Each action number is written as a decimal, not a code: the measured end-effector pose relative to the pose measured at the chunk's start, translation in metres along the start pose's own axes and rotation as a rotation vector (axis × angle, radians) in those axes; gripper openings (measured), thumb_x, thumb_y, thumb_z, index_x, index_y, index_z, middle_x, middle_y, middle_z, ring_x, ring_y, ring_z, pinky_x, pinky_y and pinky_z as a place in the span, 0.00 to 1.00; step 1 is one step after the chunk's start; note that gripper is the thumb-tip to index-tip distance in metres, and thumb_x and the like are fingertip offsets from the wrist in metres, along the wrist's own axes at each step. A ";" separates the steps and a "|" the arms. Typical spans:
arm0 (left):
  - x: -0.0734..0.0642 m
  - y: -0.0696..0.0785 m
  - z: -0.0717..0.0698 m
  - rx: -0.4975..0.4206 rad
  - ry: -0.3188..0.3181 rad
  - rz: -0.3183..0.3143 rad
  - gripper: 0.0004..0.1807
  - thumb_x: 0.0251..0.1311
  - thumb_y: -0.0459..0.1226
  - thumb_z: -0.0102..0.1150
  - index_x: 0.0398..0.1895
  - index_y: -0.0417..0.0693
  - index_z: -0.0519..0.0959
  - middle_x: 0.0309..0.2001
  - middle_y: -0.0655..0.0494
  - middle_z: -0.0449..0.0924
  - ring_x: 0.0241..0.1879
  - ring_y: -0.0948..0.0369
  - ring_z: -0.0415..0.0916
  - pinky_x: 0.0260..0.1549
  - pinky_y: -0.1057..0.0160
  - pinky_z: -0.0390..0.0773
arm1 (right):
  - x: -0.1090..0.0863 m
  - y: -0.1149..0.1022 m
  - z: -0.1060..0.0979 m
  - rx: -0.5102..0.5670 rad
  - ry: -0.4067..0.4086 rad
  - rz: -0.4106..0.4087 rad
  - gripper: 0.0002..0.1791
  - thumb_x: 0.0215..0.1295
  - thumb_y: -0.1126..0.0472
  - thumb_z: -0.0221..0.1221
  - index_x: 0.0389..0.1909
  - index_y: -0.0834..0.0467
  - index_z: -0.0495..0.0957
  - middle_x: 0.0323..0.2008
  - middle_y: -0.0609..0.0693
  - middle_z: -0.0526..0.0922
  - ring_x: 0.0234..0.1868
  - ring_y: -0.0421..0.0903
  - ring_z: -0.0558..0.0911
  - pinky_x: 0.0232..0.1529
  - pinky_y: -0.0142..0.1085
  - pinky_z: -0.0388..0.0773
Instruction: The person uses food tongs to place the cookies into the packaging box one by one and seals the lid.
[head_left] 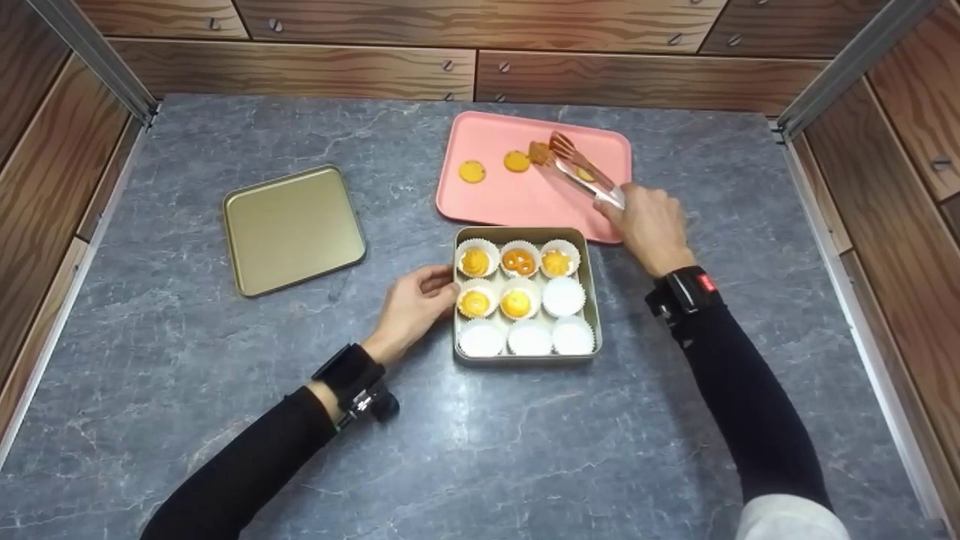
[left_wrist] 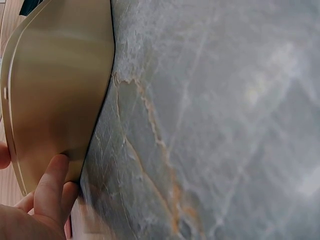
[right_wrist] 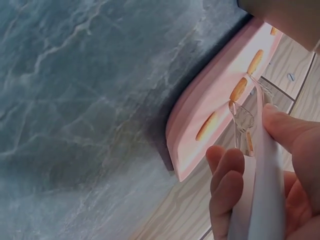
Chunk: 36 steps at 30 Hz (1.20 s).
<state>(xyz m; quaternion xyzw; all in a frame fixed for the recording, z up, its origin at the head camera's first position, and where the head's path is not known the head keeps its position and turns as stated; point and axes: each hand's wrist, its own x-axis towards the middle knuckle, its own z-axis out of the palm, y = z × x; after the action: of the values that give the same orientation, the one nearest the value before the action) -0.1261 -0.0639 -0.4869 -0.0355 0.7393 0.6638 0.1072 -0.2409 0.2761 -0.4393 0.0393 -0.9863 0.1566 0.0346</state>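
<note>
My left hand (head_left: 412,304) holds the left side of a square gold tin (head_left: 598,330); its fingers (left_wrist: 54,187) lie on the outer wall and the thumb is at the rim. Inside the tin, white paper cups carry yellow-orange cookies, among them a pretzel-shaped one (head_left: 519,262). Other cups, such as the front middle paper cup (head_left: 529,337), hold nothing. My right hand (head_left: 651,229) grips metal tongs (right_wrist: 265,190) over a pink tray (head_left: 525,202). Spread tong tips stand on either side of a cookie (right_wrist: 239,89). Whether they touch it, I cannot tell.
A gold lid (head_left: 292,229) lies to the left on the grey marbled table (head_left: 480,465). On the tray are more round cookies, including one at the left (head_left: 472,172). Wood-patterned panels (head_left: 300,71) wall in the back and sides.
</note>
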 end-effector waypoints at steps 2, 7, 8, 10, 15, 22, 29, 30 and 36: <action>0.000 0.000 0.000 -0.002 -0.001 0.001 0.25 0.65 0.31 0.64 0.65 0.34 0.76 0.60 0.38 0.81 0.57 0.50 0.82 0.54 0.63 0.85 | 0.000 0.001 0.002 -0.013 0.015 -0.014 0.24 0.72 0.45 0.64 0.37 0.66 0.80 0.25 0.60 0.79 0.26 0.60 0.79 0.22 0.49 0.76; -0.001 0.000 0.000 0.008 -0.001 0.006 0.25 0.65 0.31 0.65 0.65 0.34 0.76 0.60 0.38 0.81 0.58 0.50 0.82 0.55 0.64 0.85 | -0.001 0.004 0.007 -0.040 0.048 -0.044 0.24 0.71 0.45 0.65 0.36 0.65 0.79 0.25 0.62 0.80 0.27 0.64 0.81 0.24 0.56 0.78; -0.001 0.000 0.000 0.009 -0.002 0.009 0.25 0.66 0.31 0.65 0.65 0.34 0.76 0.60 0.38 0.81 0.57 0.50 0.82 0.55 0.64 0.85 | -0.001 0.005 0.008 -0.041 0.054 -0.051 0.23 0.71 0.46 0.65 0.36 0.66 0.79 0.25 0.63 0.80 0.28 0.66 0.81 0.25 0.57 0.78; -0.002 0.000 0.000 0.013 -0.003 0.020 0.24 0.66 0.31 0.64 0.64 0.33 0.76 0.60 0.37 0.81 0.58 0.50 0.82 0.55 0.63 0.85 | -0.001 0.007 0.010 -0.043 0.064 -0.062 0.23 0.71 0.47 0.65 0.36 0.66 0.78 0.25 0.64 0.80 0.28 0.67 0.82 0.25 0.58 0.78; -0.002 0.000 0.001 0.024 -0.003 0.034 0.24 0.66 0.31 0.64 0.64 0.32 0.76 0.59 0.37 0.82 0.57 0.49 0.82 0.55 0.64 0.85 | -0.002 0.011 0.013 -0.040 0.076 -0.076 0.21 0.72 0.48 0.65 0.35 0.65 0.78 0.25 0.64 0.80 0.29 0.68 0.82 0.26 0.60 0.78; -0.003 0.000 0.001 0.019 0.000 0.006 0.25 0.66 0.31 0.65 0.65 0.33 0.76 0.60 0.38 0.81 0.58 0.50 0.82 0.56 0.63 0.84 | -0.004 0.019 0.013 -0.005 0.084 -0.069 0.21 0.72 0.47 0.64 0.34 0.63 0.78 0.25 0.62 0.79 0.29 0.67 0.81 0.26 0.60 0.76; -0.002 0.000 0.001 0.021 0.000 -0.013 0.25 0.66 0.32 0.65 0.65 0.34 0.76 0.60 0.38 0.81 0.58 0.50 0.82 0.55 0.64 0.85 | -0.009 0.027 0.009 0.035 0.083 -0.051 0.20 0.72 0.47 0.64 0.38 0.62 0.83 0.24 0.60 0.79 0.28 0.64 0.80 0.26 0.56 0.75; -0.002 0.000 0.000 0.023 0.001 -0.012 0.25 0.66 0.32 0.65 0.65 0.35 0.76 0.61 0.38 0.81 0.58 0.50 0.82 0.55 0.63 0.85 | -0.010 0.028 0.008 0.037 0.084 -0.050 0.20 0.72 0.47 0.64 0.40 0.63 0.83 0.24 0.60 0.79 0.27 0.63 0.80 0.25 0.55 0.75; 0.000 0.000 0.000 0.034 0.001 0.004 0.25 0.66 0.32 0.65 0.66 0.35 0.76 0.61 0.38 0.81 0.58 0.50 0.82 0.56 0.63 0.85 | -0.015 0.030 0.003 0.061 0.097 -0.061 0.21 0.73 0.47 0.64 0.49 0.62 0.85 0.27 0.61 0.82 0.28 0.62 0.80 0.25 0.53 0.74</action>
<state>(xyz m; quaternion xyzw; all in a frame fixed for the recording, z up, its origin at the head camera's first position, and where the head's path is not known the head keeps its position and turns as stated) -0.1260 -0.0644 -0.4870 -0.0324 0.7506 0.6513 0.1060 -0.2284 0.3051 -0.4525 0.0628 -0.9765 0.1873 0.0861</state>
